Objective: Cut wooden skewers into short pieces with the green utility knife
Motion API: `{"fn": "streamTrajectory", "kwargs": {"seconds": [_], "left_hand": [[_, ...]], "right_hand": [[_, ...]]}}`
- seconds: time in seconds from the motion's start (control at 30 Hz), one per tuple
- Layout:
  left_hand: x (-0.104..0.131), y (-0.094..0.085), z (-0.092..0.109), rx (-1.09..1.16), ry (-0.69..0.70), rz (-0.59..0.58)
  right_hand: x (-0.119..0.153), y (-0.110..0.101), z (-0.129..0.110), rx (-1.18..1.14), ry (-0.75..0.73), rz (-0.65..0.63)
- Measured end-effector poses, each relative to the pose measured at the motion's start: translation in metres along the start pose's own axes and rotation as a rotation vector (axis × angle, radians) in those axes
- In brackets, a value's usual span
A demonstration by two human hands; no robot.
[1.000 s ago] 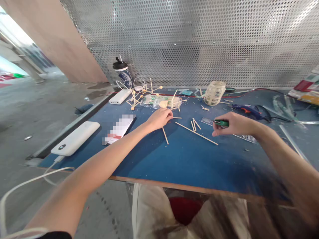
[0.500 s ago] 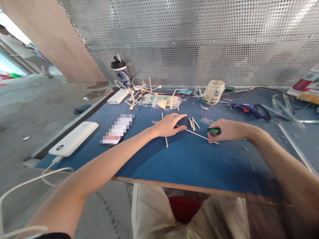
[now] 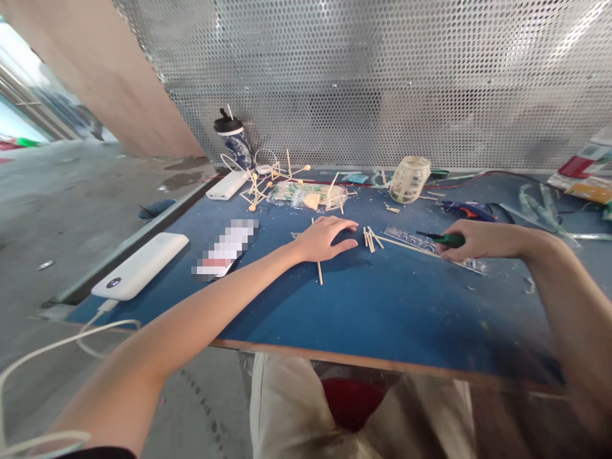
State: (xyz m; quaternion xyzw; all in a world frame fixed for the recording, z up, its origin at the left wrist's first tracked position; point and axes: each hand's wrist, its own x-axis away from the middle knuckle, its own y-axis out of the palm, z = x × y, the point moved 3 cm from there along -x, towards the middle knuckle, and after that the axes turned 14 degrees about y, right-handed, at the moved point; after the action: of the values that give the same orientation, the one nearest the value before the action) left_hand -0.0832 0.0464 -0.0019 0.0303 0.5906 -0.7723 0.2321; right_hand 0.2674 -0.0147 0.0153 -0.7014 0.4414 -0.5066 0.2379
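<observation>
My left hand (image 3: 327, 240) rests on the blue table with its thumb and fingers apart, holding nothing. Under it lies a thin wooden stick (image 3: 320, 273), partly covered by the palm. My right hand (image 3: 471, 240) is closed around a small green-handled tool (image 3: 452, 240) with a dark, narrow tip; its exact kind is unclear. A long wooden stick (image 3: 406, 246) runs from beneath the right hand towards the short cut sticks (image 3: 369, 239), between my hands. Along that long stick lies a clear plastic ruler (image 3: 400, 236), partly hidden by the right hand.
Behind are a stick model with yellowish joints (image 3: 253, 207), a plastic packet (image 3: 287, 193), a pale cylindrical frame (image 3: 410, 180) and a lidded cup (image 3: 234, 137). A blue glue gun (image 3: 471, 209) lies right. On the left are a phone (image 3: 224, 248) and a white power bank (image 3: 141, 266).
My right hand has moved right with the tool, and the long stick has shifted right, out from my left hand. More of the ruler shows. My left hand stays in place, its thumb slightly lower.
</observation>
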Motion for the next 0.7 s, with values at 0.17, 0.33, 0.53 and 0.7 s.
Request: {"fn": "streamTrajectory", "kwargs": {"seconds": [0.17,0.33,0.53,0.7], "left_hand": [[0.001,0.001,-0.001,-0.019,0.001,-0.025],[0.001,0.0,-0.001,-0.021,-0.003,-0.04],[0.001,0.0,-0.002,-0.02,-0.006,-0.043],[0.0,0.0,-0.002,-0.026,-0.008,-0.036]], "right_hand": [[0.0,0.004,0.008,0.061,0.125,-0.112],[0.009,0.001,0.01,0.083,0.193,-0.125],[0.011,-0.003,0.011,0.129,0.187,-0.087],[0.006,0.001,-0.005,0.146,0.048,-0.123]]}}
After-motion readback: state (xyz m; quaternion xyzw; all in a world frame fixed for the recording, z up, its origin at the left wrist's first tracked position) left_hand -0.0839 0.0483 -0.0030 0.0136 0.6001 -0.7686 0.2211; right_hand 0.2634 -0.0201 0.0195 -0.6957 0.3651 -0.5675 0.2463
